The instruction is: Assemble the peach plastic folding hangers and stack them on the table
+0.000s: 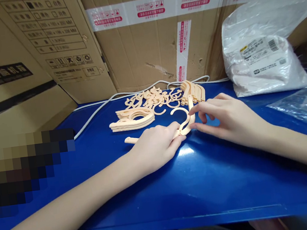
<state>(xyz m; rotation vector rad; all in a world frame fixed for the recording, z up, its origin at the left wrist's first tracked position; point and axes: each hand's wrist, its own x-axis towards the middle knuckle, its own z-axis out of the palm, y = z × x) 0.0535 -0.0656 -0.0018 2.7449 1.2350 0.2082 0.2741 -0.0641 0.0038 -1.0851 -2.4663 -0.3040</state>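
Note:
A cream plastic folding hanger (185, 130) is held just above the blue table, with its hook curving up and to the left. My left hand (157, 144) is closed around its left arm and joint; that arm's tip sticks out beyond the knuckles. The thumb and index finger of my right hand (226, 117) are at the upright right arm, gripping it near the joint. Behind my left hand lies a stack of curved hanger arms (133, 124). Farther back are a heap of loose hooks (154, 98) and a second bundle of arms (195, 92).
Cardboard boxes (140, 49) wall off the back and left of the blue table (179, 190). A white cable (94, 113) runs along the back. At the right stand a white plastic parcel bag (265, 67) and clear plastic wrap (306, 105). The left edge is pixelated.

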